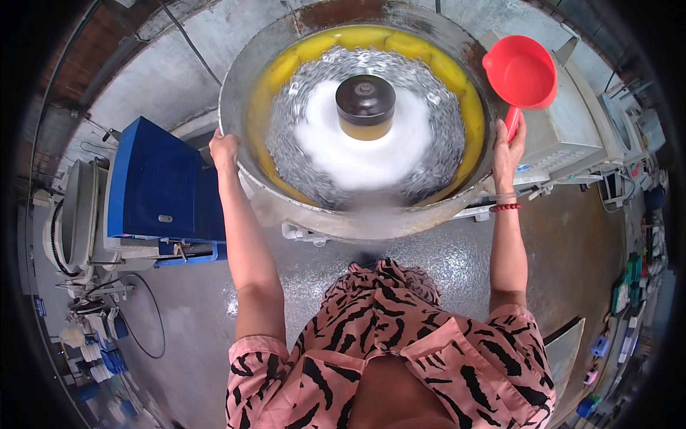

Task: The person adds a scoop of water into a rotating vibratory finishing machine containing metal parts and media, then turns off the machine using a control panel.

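My right hand (509, 146) is closed round the handle of a red plastic dipper (525, 71), beside the right rim of a large round vibratory tub (232, 107). The dipper's bowl faces up and looks empty. My left hand (225, 149) grips the tub's left rim, its fingers partly hidden. Inside the yellow lining (468, 121), a mass of small silvery pieces (286, 136) is smeared by motion. White foam (325, 129) rings the centre post (365, 104), which has a dark cap.
A blue metal cabinet (161, 182) stands left of the tub, with a grey round machine (77, 214) beyond it. A pale box-shaped machine (572, 136) is at the right. Below lies a wet, shiny floor (457, 268). Shelves with small bins line the far right.
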`<state>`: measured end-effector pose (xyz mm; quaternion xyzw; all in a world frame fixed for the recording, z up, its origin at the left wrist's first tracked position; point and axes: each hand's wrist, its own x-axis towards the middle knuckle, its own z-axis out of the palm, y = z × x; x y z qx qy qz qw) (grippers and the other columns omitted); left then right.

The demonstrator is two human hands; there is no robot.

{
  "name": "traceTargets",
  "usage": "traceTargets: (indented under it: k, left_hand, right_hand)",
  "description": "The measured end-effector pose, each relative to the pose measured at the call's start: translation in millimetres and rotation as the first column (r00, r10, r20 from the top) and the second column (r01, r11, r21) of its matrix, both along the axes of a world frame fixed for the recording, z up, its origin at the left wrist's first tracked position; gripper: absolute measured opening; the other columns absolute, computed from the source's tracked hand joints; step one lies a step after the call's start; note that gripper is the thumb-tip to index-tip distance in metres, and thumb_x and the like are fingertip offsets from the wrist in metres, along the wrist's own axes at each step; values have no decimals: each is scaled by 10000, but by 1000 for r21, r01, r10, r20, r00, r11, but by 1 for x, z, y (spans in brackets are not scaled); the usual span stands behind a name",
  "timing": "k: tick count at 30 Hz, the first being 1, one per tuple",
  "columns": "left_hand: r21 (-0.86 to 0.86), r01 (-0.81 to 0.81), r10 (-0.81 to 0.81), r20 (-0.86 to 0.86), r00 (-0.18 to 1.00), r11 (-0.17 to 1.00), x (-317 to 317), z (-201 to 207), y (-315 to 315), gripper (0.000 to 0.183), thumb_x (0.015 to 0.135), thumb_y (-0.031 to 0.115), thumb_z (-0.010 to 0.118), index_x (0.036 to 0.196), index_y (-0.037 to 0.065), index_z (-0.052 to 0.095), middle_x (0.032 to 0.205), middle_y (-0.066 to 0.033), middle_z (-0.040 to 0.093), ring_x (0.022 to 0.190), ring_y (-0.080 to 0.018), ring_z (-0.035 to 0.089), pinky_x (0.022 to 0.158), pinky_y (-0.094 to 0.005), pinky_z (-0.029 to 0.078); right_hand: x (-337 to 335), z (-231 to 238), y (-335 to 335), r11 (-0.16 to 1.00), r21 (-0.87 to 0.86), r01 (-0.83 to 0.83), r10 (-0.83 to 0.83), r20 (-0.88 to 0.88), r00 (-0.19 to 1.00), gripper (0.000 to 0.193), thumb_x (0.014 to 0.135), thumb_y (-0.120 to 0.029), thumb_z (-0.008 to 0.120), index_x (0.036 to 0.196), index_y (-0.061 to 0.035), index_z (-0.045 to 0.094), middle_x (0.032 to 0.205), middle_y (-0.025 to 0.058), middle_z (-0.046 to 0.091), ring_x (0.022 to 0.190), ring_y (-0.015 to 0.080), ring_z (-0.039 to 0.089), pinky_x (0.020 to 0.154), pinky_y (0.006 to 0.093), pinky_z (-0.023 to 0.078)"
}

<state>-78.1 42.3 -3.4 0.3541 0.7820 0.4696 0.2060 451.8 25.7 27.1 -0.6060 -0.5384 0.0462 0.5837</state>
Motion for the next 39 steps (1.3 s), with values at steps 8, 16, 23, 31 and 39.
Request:
traceTargets:
  k: [8,16,23,31,39]
  left_hand:
    - [-1,4,-4,33,999,1000,1,2,-2,465,570,34,513,1029,64,582,876,-118,627,823,-212,594,758,-300,428]
    - [-14,-13,13,-20,1000,1000,-13,-10,0,427,666,151,491,1085,118,564,934,-130,617,899,-231,579,794,-311,417]
    - [8,-44,44,-104,994,999,-1,-3,0,468,552,44,549,1019,43,577,893,-128,625,845,-213,593,759,-309,431]
    - [-45,-109,104,-102,989,993,4,3,-5,502,556,54,559,1057,93,572,927,-127,621,900,-238,583,792,-316,425]
    - [-75,-150,140,-126,982,986,10,9,-2,493,578,71,560,1070,110,570,950,-138,614,940,-261,570,809,-338,422]
  right_hand:
    - [-1,3,0,998,-1,-61,61,-36,997,467,809,-166,550,1205,16,382,1154,191,485,1056,263,480,898,325,353]
    - [-6,3,1,998,16,-63,64,-35,997,471,800,-161,561,1207,6,392,1160,174,484,1056,238,470,904,307,343]
    - [3,-7,3,997,-23,-78,77,-71,995,486,806,-175,573,1211,17,386,1180,160,464,1054,213,451,908,304,329]
    - [0,-6,3,990,-73,-120,112,-98,989,477,816,-154,552,1223,16,371,1163,139,465,1013,188,454,888,290,337]
    - [4,-6,6,990,-80,-112,111,-22,994,467,812,-149,548,1216,16,383,1168,131,464,1024,189,452,894,291,330]
